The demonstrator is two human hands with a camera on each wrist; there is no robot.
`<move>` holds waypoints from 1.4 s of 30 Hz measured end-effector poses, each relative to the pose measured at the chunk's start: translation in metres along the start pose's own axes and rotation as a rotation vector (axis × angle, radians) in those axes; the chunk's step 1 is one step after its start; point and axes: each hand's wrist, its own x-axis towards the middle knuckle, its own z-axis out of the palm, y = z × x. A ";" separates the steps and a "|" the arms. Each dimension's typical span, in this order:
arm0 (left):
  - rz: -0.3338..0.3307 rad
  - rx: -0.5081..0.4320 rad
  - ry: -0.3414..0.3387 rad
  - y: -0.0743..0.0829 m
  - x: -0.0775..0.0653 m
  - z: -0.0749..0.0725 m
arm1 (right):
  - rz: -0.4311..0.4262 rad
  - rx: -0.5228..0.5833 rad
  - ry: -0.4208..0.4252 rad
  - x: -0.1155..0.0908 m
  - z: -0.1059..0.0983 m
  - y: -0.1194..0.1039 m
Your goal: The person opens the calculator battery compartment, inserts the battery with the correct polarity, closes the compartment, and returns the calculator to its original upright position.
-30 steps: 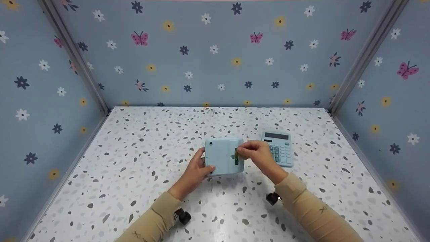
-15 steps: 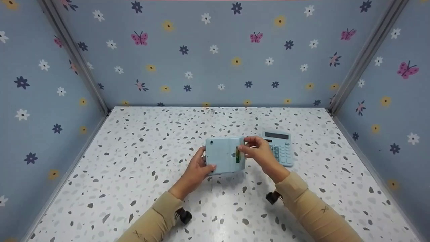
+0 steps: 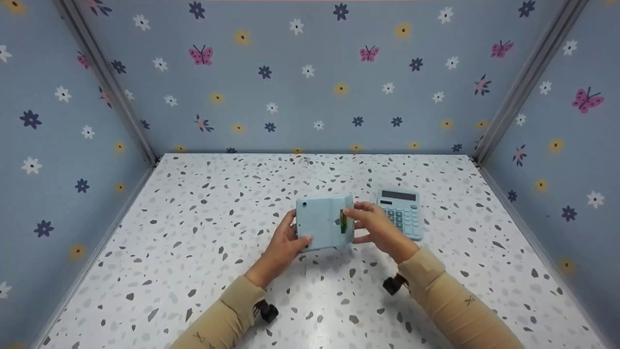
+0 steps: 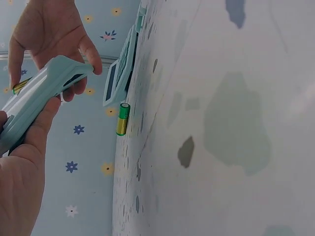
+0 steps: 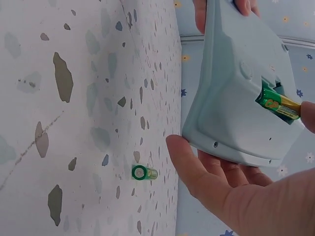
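Note:
A light blue calculator (image 3: 317,223) is held up off the table with its back facing me. My left hand (image 3: 282,247) grips its left edge, thumb on the back. In the right wrist view a green and gold battery (image 5: 278,103) sits tilted in the open battery slot, its gold end sticking out. The thumb of my right hand (image 3: 380,228) presses that gold end, while the other fingers spread behind the calculator's right edge. Lying on the table below is a second battery (image 4: 123,119), hidden from the head view.
Another light blue calculator (image 3: 411,223) lies face up on the speckled table (image 3: 218,286), just behind my right hand. Flower-patterned panels (image 3: 310,97) wall the table at the back and both sides.
My right fingertips have gone from bunched together at the battery to spread along the calculator's right edge, with the thumb still on the battery. The left hand keeps its grip.

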 end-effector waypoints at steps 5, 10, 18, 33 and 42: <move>-0.010 0.013 -0.007 0.000 0.000 0.000 | 0.010 0.012 0.000 0.002 -0.001 0.001; -0.015 0.011 -0.015 0.000 -0.001 0.001 | -0.001 0.006 0.004 0.001 -0.001 0.001; -0.024 0.007 -0.008 0.000 -0.001 0.001 | -0.041 -0.043 0.028 0.001 0.000 0.000; -0.023 -0.038 -0.012 0.001 0.003 0.001 | -0.155 -0.145 0.091 0.004 0.001 0.007; -0.029 -0.030 -0.009 0.001 0.002 0.000 | -0.145 -0.165 0.097 0.006 0.001 0.009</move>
